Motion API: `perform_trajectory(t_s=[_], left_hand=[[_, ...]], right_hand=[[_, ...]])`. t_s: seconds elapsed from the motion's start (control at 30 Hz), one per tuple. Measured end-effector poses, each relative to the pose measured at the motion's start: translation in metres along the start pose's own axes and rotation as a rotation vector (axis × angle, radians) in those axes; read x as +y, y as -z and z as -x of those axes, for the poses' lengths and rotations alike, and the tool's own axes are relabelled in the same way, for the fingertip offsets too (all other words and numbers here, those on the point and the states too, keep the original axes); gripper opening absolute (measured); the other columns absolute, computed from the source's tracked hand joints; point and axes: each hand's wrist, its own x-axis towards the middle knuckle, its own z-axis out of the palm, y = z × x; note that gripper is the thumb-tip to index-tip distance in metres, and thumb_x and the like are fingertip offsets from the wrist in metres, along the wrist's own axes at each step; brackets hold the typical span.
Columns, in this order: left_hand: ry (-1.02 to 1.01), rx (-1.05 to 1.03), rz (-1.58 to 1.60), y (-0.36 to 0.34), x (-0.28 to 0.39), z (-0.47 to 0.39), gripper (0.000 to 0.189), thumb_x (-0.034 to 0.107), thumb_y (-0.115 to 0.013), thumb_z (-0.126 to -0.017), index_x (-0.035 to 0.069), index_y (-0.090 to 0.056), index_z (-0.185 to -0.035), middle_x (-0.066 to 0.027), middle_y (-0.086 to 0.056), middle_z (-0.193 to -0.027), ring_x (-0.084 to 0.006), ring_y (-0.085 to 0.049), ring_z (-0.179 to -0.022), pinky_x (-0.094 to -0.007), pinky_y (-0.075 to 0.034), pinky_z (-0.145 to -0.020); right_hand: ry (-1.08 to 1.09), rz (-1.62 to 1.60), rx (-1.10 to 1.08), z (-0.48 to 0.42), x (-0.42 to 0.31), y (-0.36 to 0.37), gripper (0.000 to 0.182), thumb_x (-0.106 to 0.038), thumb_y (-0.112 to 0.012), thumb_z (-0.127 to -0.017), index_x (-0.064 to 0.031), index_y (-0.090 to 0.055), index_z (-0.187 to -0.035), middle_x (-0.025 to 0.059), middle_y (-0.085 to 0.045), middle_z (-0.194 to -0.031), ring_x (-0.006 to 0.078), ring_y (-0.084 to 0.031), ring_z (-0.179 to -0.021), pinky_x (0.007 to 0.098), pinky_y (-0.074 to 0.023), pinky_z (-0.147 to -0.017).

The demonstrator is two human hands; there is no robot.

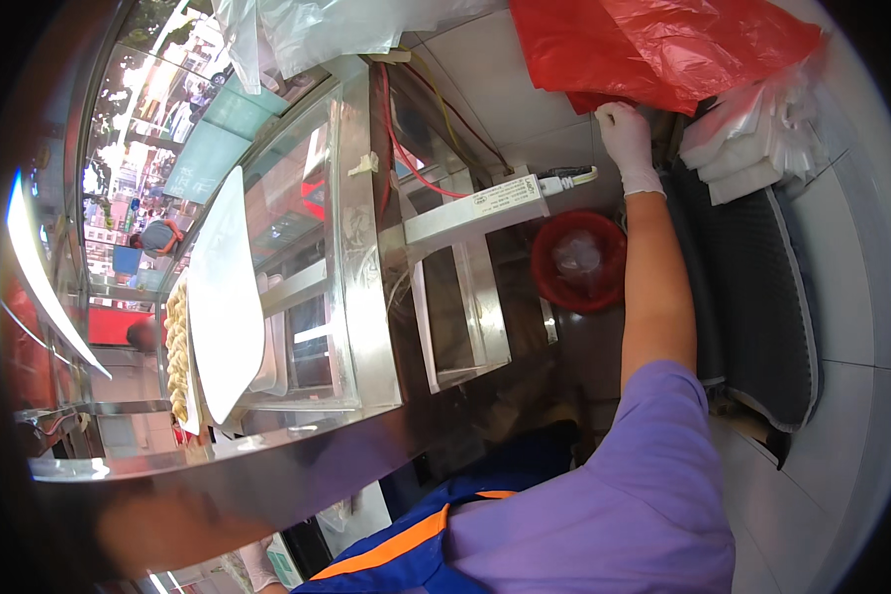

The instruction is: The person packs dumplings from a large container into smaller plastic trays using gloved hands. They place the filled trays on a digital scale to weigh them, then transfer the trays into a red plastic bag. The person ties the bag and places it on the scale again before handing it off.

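Note:
My right hand [625, 141], in a thin white glove, reaches far out at the upper right. Its fingers are closed on the lower edge of a red plastic bag [661, 44]; the fingertips are partly hidden. Just right of it hangs a stack of clear plastic bags [750, 148]. Only part of my left hand [258, 560] shows at the bottom left edge, also gloved, near a green and white box [284, 558]. Its fingers are not clearly visible.
A glass-and-steel display case [356, 245] stands to the left, with a white board [226, 304] and a row of pale twisted food pieces [177, 349]. A power strip [482, 208] juts from it. Below are a red bucket [579, 260] and a dark padded chair [750, 297]. A person [160, 237] is outside.

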Motion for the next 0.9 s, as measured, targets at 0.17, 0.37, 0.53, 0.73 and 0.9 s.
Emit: perform_trajectory(t_s=[0.17, 0.37, 0.53, 0.73, 0.9], left_hand=[[-0.023, -0.085, -0.124, -0.031, 0.035, 0.015, 0.025, 0.023, -0.058, -0.088, 0.007, -0.057, -0.107, -0.0030, -0.061, -0.096, -0.0102, -0.057, -0.073, -0.0225, -0.046, -0.061], [0.000, -0.114, -0.095, -0.052, 0.044, 0.027, 0.021, 0.018, -0.058, -0.087, 0.004, -0.057, -0.102, -0.0041, -0.061, -0.092, -0.0111, -0.058, -0.073, -0.0215, -0.047, -0.059], [-0.033, -0.149, -0.124, -0.054, 0.037, 0.034, 0.015, 0.020, -0.059, -0.087, 0.008, -0.058, -0.096, -0.0010, -0.059, -0.087, -0.0103, -0.057, -0.074, -0.0222, -0.047, -0.062], [-0.030, -0.172, -0.164, -0.067, 0.046, 0.050, 0.015, 0.016, -0.060, -0.086, 0.004, -0.058, -0.096, -0.0014, -0.058, -0.086, -0.0099, -0.058, -0.074, -0.0199, -0.046, -0.061], [-0.022, -0.156, -0.162, -0.074, 0.049, 0.055, 0.019, 0.016, -0.060, -0.086, 0.003, -0.059, -0.100, -0.0022, -0.058, -0.089, -0.0106, -0.058, -0.076, -0.0197, -0.046, -0.062]], right_hand=[[-0.058, 0.172, -0.044, -0.012, 0.001, 0.021, 0.014, -0.017, -0.054, -0.084, -0.0053, -0.062, -0.084, 0.0179, -0.062, -0.086, 0.0360, -0.060, -0.083, 0.0443, -0.0474, -0.075], [0.017, 0.109, 0.046, -0.012, 0.011, 0.018, 0.018, -0.015, -0.049, -0.085, -0.0070, -0.061, -0.097, 0.0197, -0.063, -0.092, 0.0373, -0.060, -0.090, 0.0462, -0.0473, -0.078], [-0.047, 0.298, -0.133, -0.014, 0.006, 0.021, 0.019, -0.016, -0.050, -0.084, -0.0087, -0.065, -0.093, 0.0178, -0.064, -0.091, 0.0359, -0.061, -0.089, 0.0437, -0.0480, -0.078], [-0.183, 0.231, -0.166, -0.015, -0.009, 0.033, 0.015, -0.021, -0.059, -0.081, -0.0070, -0.062, -0.083, 0.0175, -0.063, -0.083, 0.0351, -0.060, -0.083, 0.0410, -0.0480, -0.075], [-0.184, -0.016, -0.137, -0.019, -0.002, 0.030, 0.011, -0.017, -0.060, -0.080, -0.0072, -0.060, -0.084, 0.0156, -0.062, -0.079, 0.0336, -0.060, -0.080, 0.0406, -0.0477, -0.075]])
